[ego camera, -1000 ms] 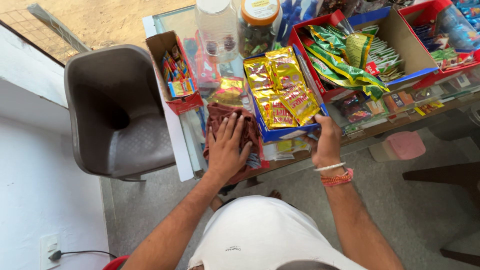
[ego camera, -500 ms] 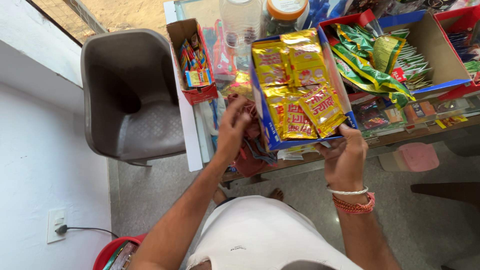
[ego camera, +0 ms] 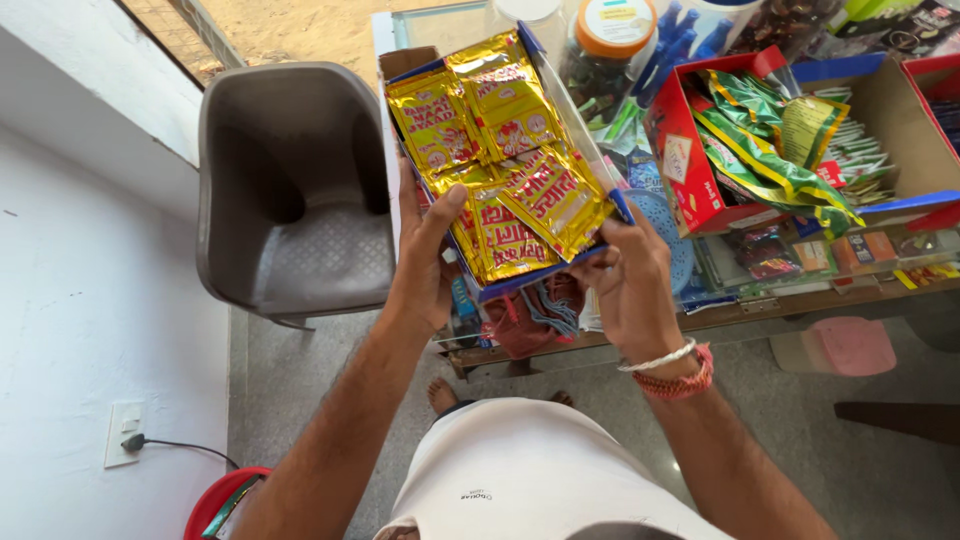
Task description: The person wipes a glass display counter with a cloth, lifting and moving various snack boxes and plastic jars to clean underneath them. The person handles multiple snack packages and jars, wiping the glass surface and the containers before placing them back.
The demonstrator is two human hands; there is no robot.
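Blue box (ego camera: 530, 275) of gold sachets (ego camera: 500, 160) lifted clear above counter (ego camera: 800, 300), tilted. My left hand (ego camera: 425, 255) clamps its left edge, thumb on sachets; right hand (ego camera: 630, 280) pinches near right corner. I keep box level, thumb pressing sachets, avoid red box (ego camera: 690, 170) just right of grip.

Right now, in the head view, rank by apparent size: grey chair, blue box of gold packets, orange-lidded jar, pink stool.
1. grey chair
2. blue box of gold packets, though it is held nearer the camera
3. pink stool and orange-lidded jar: too alike; jar partly hidden
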